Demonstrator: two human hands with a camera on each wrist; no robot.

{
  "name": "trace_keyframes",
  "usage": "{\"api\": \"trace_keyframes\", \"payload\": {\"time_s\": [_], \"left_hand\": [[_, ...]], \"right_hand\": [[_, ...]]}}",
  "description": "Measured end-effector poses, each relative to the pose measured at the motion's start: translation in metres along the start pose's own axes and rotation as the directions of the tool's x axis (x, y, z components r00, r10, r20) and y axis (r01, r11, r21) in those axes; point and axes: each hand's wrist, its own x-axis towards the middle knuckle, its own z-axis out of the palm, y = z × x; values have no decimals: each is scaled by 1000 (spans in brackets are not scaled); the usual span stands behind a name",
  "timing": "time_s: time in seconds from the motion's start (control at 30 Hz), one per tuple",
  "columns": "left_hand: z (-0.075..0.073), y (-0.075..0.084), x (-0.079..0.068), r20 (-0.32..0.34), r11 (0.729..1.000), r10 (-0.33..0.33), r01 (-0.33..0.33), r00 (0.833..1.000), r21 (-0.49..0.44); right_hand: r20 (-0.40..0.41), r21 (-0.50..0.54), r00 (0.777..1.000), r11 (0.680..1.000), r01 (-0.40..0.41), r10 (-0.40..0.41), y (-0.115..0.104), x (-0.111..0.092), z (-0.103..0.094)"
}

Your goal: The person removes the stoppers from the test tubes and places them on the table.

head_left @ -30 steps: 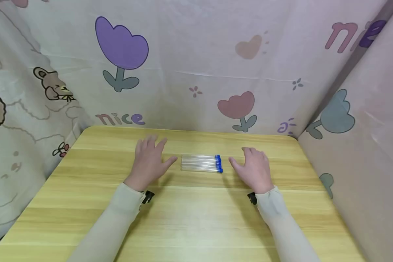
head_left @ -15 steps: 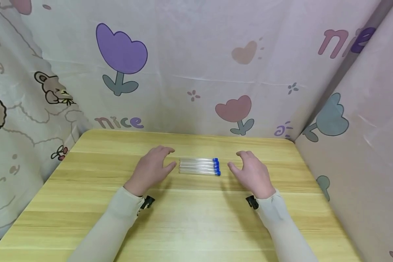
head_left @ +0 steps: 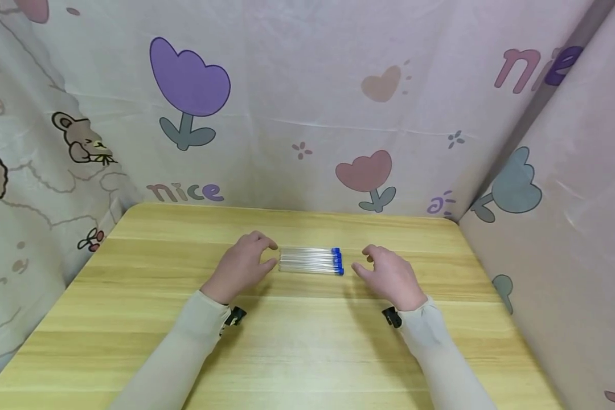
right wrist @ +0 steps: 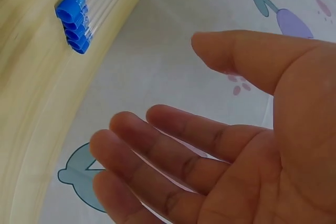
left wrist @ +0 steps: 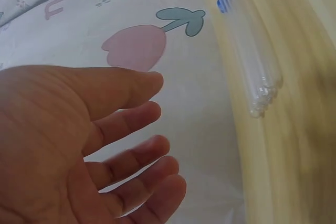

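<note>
Several clear test tubes (head_left: 310, 260) with blue caps (head_left: 337, 261) lie side by side in a row on the wooden table, caps toward the right. My left hand (head_left: 236, 269) hovers at their rounded left ends, thumb and fingers apart and slightly bent. Off the capped ends, my right hand (head_left: 391, 277) is held in a similar way, its thumb toward the caps. Neither hand holds anything. In the left wrist view the tubes (left wrist: 252, 51) show beyond the relaxed fingers (left wrist: 139, 158). The right wrist view shows the caps' open-looking ends (right wrist: 73, 22) at upper left.
The pale wooden table (head_left: 297, 341) has a back edge against a printed curtain (head_left: 287, 85) with tulips, hearts and lettering. More curtain (head_left: 584, 245) hangs along the right side, and another stretch (head_left: 36, 250) along the left. Small black devices (head_left: 236, 315) sit at both cuffs.
The left hand's spread fingers have bent inward, and that hand has come closer to the tube ends. The right hand's thumb and fingers have drawn closer together. The tubes stay on the table.
</note>
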Motion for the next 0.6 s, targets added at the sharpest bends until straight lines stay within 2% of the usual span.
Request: {"api": "trace_keyframes", "payload": {"time_s": [0.3, 0.6], "left_hand": [[13, -7, 12, 118, 999, 17, -22, 993, 40], [28, -9, 15, 140, 998, 31, -38, 990, 46]], "right_hand": [[26, -7, 1000, 1000, -4, 4, -3, 0, 2], [48, -17, 999, 1000, -22, 23, -5, -1, 1]]}}
